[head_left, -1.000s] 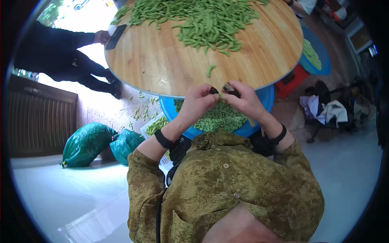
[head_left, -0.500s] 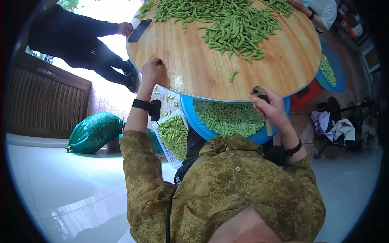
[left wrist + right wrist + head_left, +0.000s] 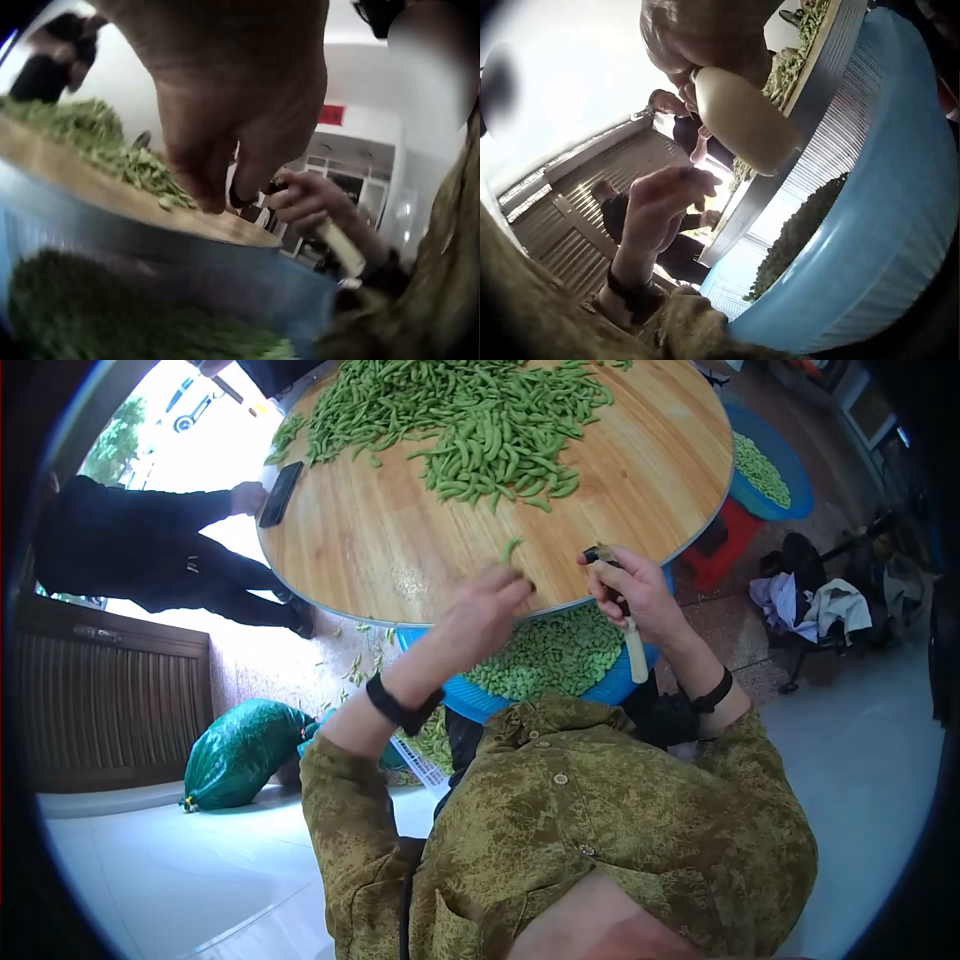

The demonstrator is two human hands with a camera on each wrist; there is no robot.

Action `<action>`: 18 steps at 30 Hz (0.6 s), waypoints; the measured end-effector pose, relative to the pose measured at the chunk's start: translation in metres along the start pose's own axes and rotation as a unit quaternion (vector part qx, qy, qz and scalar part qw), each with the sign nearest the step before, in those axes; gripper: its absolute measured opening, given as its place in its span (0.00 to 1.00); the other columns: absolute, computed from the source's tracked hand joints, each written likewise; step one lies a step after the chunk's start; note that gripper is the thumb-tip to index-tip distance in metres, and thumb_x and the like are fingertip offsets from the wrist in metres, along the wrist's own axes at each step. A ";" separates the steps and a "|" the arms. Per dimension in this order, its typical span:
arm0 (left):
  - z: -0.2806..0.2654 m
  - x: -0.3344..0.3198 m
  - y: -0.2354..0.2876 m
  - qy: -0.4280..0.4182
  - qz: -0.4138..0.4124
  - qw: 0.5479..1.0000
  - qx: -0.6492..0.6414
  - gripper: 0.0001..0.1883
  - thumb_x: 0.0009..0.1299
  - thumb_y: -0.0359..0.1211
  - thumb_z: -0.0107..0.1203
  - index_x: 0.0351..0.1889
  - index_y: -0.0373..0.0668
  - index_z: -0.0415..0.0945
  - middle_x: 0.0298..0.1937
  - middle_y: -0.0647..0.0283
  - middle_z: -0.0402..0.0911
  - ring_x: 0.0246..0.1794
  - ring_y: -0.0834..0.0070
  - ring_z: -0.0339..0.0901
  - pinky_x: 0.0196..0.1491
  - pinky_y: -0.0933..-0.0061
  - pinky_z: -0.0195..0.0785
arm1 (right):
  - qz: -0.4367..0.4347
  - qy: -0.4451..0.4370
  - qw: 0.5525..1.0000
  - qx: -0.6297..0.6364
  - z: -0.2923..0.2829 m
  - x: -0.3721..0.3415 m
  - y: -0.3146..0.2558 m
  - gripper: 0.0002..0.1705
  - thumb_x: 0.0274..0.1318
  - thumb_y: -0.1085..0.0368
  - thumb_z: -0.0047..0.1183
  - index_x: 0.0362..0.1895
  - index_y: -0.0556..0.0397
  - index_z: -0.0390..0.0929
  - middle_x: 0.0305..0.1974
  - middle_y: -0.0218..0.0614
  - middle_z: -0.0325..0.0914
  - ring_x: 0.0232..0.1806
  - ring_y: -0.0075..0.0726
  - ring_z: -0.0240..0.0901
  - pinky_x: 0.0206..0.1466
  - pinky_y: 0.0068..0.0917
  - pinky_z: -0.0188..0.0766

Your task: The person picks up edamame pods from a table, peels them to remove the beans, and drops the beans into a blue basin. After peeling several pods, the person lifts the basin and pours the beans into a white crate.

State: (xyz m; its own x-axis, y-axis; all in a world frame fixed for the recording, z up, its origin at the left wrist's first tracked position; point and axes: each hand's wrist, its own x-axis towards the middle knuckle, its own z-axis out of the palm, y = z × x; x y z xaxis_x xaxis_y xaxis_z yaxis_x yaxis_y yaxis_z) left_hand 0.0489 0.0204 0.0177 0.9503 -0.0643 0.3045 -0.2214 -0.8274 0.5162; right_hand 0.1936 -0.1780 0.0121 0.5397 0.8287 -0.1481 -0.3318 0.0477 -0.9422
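Note:
My left hand [image 3: 480,618], blurred, hovers over the near table edge with its fingers loosely curved downward. A single green soybean pod [image 3: 510,548] lies just past its knuckles. In the left wrist view a gap shows between that hand's thumb and fingers, with nothing visible in it. At the right of the table edge, my right hand [image 3: 638,595] grips a tool by its cream handle [image 3: 636,652], which sticks out below the palm; the fingers hide its other end. A dark covering sits on the right thumb tip. Below both hands, shelled beans [image 3: 550,660] fill a blue basin [image 3: 470,700].
A heap of soybean pods [image 3: 490,445] covers the far part of the round wooden table [image 3: 350,550]. A phone [image 3: 281,494] lies at its left edge beside a standing person. Green sacks [image 3: 245,750] and a white basket [image 3: 425,762] stand left; another blue basin [image 3: 800,490] is right.
My left hand first met the right over the basin, swung out to the table's left side, then came back to the middle near the lone pod. The right hand keeps its grip on the tool.

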 end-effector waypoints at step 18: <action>0.013 0.014 0.005 0.091 -0.314 0.819 -0.471 0.08 0.67 0.33 0.58 0.36 0.38 0.77 0.26 0.68 0.79 0.24 0.87 0.72 0.28 0.85 0.64 | 0.037 -0.084 0.992 0.086 0.033 -0.001 0.025 0.23 0.65 0.66 0.41 0.63 0.53 0.63 0.28 0.27 0.67 0.21 0.16 0.62 0.16 0.13 0.57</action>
State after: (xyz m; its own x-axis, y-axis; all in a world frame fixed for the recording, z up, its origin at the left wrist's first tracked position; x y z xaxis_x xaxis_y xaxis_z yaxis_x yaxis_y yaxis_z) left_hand 0.0640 0.0084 0.0143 0.9123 0.3637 -0.1882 0.1469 0.1383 0.9794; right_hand 0.1593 -0.1593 -0.0019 0.3774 0.9139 -0.1495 -0.5011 0.0658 -0.8629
